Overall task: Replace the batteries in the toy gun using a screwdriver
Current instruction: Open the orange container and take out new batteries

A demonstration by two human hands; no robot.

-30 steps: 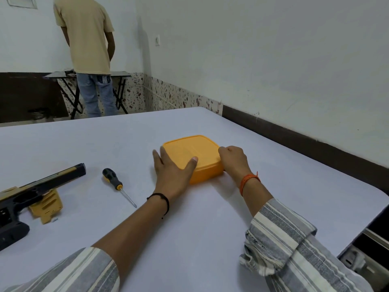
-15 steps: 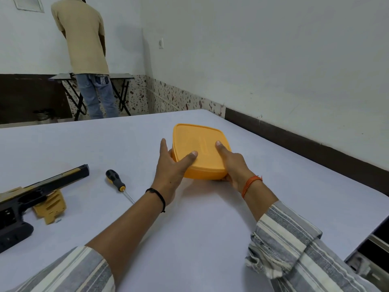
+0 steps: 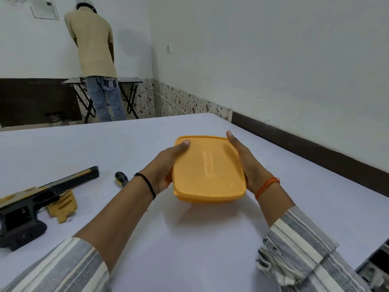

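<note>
I hold an orange lidded plastic box [image 3: 208,169] above the white table [image 3: 189,239], tilted with its lid facing me. My left hand [image 3: 166,165] grips its left edge, thumb on the lid. My right hand [image 3: 244,163] grips its right edge. The black and tan toy gun [image 3: 42,194] lies on the table at the far left, with a tan cover piece [image 3: 62,205] beside it. A screwdriver with a black and yellow handle [image 3: 121,179] lies between the gun and my left forearm, its shaft hidden by my arm.
A wall with a dark skirting [image 3: 315,152] runs along the table's right side. A person in a beige shirt [image 3: 92,49] stands with their back to me at a folding table [image 3: 130,81] across the room.
The box went from resting flat on the table under my hands to lifted and drawn toward me, tilted up in both hands. The gun and screwdriver have not moved.
</note>
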